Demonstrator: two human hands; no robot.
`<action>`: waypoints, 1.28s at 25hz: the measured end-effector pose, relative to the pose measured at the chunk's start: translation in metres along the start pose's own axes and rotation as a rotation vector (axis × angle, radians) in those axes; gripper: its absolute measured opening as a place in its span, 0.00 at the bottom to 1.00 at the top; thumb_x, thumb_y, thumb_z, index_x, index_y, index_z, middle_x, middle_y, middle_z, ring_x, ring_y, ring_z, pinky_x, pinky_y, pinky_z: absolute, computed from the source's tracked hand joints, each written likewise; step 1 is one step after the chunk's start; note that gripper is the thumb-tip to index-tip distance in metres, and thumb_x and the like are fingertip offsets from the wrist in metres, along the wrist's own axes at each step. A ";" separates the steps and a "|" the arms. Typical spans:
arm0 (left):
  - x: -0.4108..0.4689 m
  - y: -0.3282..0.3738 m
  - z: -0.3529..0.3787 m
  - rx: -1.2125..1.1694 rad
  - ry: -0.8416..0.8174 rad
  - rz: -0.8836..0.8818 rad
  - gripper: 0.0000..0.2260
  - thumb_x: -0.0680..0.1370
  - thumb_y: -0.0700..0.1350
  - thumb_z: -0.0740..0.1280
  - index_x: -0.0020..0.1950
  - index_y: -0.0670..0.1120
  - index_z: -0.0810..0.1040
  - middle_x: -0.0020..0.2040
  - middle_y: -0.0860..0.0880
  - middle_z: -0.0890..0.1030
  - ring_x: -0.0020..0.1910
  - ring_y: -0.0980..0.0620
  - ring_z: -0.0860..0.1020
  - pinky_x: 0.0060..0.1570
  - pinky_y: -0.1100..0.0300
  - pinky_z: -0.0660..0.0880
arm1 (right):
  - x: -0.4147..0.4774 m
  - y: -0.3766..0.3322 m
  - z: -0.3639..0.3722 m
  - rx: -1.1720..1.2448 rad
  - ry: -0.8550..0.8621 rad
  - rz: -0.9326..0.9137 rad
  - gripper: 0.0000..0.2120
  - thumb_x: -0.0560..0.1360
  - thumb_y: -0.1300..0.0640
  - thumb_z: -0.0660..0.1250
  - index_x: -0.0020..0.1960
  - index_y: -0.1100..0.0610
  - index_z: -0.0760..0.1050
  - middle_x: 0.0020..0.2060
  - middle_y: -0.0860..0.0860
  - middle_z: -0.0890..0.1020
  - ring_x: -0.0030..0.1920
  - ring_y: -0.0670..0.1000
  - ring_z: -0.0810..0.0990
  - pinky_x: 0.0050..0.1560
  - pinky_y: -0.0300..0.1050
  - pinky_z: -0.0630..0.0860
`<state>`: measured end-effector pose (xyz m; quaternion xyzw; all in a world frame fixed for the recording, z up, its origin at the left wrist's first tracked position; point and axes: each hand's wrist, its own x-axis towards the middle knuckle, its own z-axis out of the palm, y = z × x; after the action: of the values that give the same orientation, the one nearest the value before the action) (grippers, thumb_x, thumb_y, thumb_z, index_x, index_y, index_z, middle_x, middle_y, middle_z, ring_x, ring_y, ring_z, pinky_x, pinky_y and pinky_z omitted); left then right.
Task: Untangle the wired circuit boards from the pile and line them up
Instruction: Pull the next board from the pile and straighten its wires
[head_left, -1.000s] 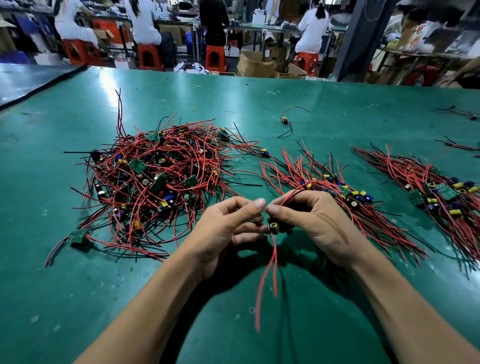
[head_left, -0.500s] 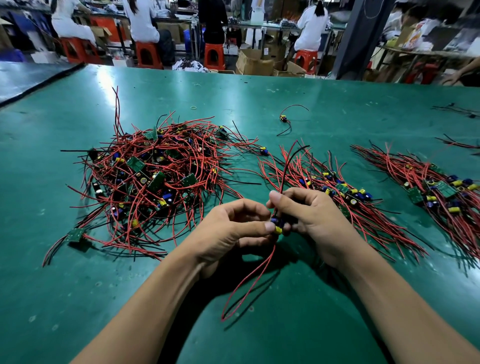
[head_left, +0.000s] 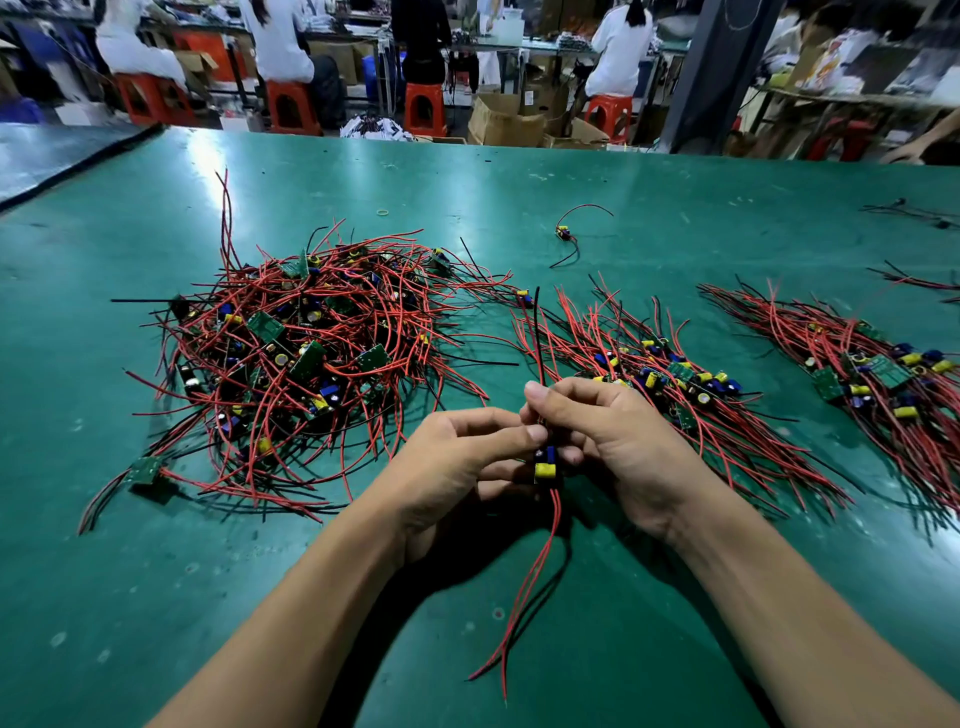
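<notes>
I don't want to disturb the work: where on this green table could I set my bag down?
Bare table lies near-left, in front of the tangled pile, and along the far edge beyond it, around one lone board. Crowded: the pile, the middle row, the right row, and where left hand and right hand pinch a wired board.
</notes>
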<state>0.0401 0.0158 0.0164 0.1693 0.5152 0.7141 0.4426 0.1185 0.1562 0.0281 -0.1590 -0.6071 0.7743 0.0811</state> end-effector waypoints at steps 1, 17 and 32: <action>0.001 -0.001 0.000 0.013 0.019 0.022 0.04 0.72 0.37 0.72 0.37 0.44 0.83 0.36 0.41 0.83 0.28 0.52 0.81 0.28 0.63 0.77 | 0.000 0.002 0.000 -0.030 -0.001 -0.020 0.11 0.66 0.47 0.76 0.37 0.55 0.82 0.33 0.52 0.81 0.28 0.46 0.71 0.27 0.33 0.70; 0.001 -0.003 0.001 0.191 0.123 0.121 0.02 0.75 0.36 0.70 0.44 0.37 0.80 0.40 0.41 0.83 0.37 0.42 0.84 0.39 0.54 0.80 | 0.004 0.010 0.000 -0.098 0.066 -0.030 0.10 0.76 0.54 0.72 0.41 0.58 0.84 0.27 0.51 0.75 0.25 0.47 0.70 0.25 0.37 0.70; 0.001 0.000 0.002 0.255 0.006 0.086 0.04 0.74 0.36 0.71 0.40 0.39 0.78 0.36 0.42 0.81 0.31 0.51 0.79 0.30 0.66 0.74 | 0.017 -0.012 -0.021 0.563 0.204 0.109 0.11 0.70 0.55 0.70 0.35 0.63 0.82 0.28 0.47 0.66 0.18 0.41 0.60 0.18 0.30 0.58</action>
<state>0.0412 0.0178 0.0169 0.2439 0.5954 0.6616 0.3851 0.1092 0.1833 0.0328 -0.2397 -0.3480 0.8953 0.1410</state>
